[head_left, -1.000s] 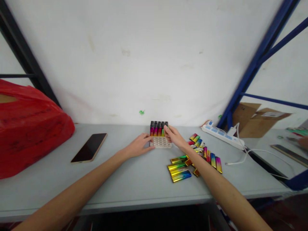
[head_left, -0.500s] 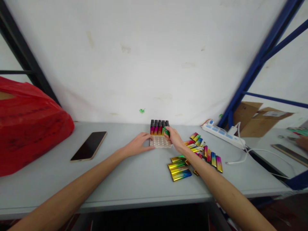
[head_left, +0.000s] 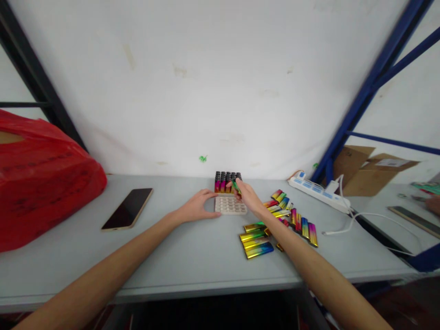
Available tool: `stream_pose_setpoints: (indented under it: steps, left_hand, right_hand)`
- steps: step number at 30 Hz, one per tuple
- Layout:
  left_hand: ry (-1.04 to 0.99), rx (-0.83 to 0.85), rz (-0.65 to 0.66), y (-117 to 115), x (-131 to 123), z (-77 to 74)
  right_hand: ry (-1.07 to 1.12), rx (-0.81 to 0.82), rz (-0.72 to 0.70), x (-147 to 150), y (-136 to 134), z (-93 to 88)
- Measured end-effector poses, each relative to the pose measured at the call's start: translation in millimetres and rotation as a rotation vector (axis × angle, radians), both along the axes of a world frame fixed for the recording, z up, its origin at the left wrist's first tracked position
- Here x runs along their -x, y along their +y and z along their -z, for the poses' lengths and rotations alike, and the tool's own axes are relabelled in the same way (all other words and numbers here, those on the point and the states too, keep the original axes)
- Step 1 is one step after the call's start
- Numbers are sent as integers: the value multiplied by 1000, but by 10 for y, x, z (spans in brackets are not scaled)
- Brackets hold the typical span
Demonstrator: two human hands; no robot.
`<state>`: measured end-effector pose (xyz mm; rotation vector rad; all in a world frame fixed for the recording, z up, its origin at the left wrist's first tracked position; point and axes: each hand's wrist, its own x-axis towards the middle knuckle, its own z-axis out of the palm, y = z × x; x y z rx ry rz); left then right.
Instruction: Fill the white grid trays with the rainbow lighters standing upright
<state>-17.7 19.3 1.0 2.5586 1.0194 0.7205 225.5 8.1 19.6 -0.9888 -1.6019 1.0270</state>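
A pale plastic tray [head_left: 231, 211] with rows of round holes lies on the table. My left hand [head_left: 198, 206] is at its left side, thumb by the near corner and fingers by the far one, holding that edge. My right hand [head_left: 248, 196] pinches a green metallic lighter [head_left: 235, 185], tilted, above the tray's far right part. Just behind the tray, rows of lighters [head_left: 222, 183] with black tops stand upright, partly hidden by my right hand. More shiny multicoloured lighters [head_left: 258, 250] lie loose to the right, some hidden under my right forearm.
A phone [head_left: 128, 209] lies at left, beside a red plastic bag [head_left: 48, 183]. At the right are a white power strip [head_left: 319, 193] with cables, a blue metal frame [head_left: 357, 101] and a cardboard box [head_left: 371, 176]. Another person's hand [head_left: 433, 204] shows at the far right edge. A white wall stands behind.
The tray has shifted slightly toward me, away from the standing lighters, my left thumb moving with it. The green lighter in my right hand has turned and moved a little left.
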Motion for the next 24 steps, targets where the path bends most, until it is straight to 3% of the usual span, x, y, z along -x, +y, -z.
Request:
stream_pose_setpoints:
  steps: [6, 15, 24]
  left_hand:
    - [-32, 50, 1, -13, 11, -30]
    - [-104, 79, -7, -38, -42, -7]
    - [-83, 93, 4, -37, -71, -7]
  right_hand:
    - [-158, -259, 48, 8, 2, 51]
    - [-163, -169, 42, 53, -16, 140]
    - [-368, -288, 87, 105, -35, 105]
